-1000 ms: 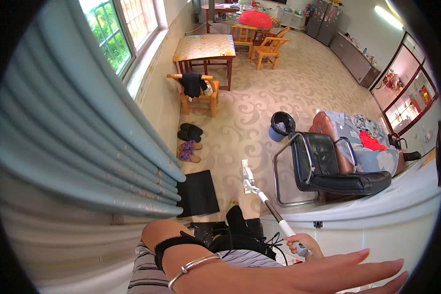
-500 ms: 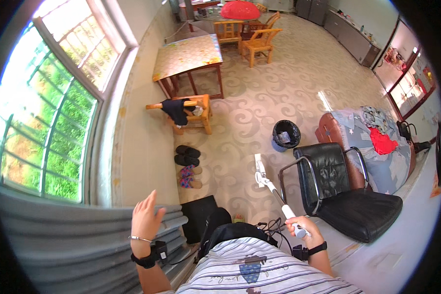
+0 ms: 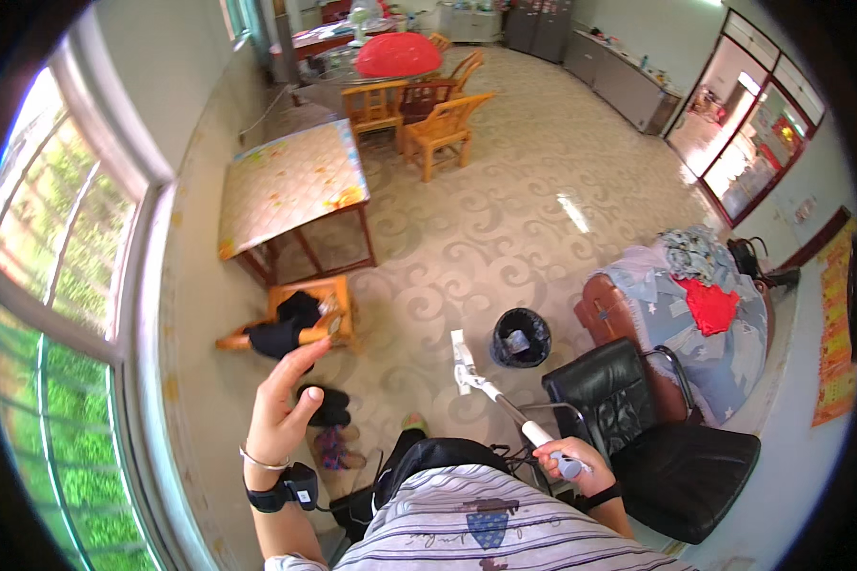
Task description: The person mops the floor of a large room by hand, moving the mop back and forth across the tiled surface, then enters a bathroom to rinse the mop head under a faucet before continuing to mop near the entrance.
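Note:
My right hand is wrapped round the handle of a white stick with a grey end. A thin metal pole runs from the handle to a white, clamp-like head, held over the floor to the left of the black-lined waste bin; it looks like a selfie stick. My left hand is raised on the other side, fingers stretched out and thumb apart, holding nothing. In the picture its fingertips overlap the wooden chair with a dark cloth over it, though the hand seems well above it.
A black armchair stands close on my right, beside a brown sofa under a blue star-patterned cover. Slippers lie near the left wall. Beyond are a cloth-covered table, wooden chairs and a red dome cover.
My view has swung, and I appear to have stepped forward: the table, chair, slippers and bin now sit lower or nearer. My right hand keeps its hold on the stick; my left hand stays raised.

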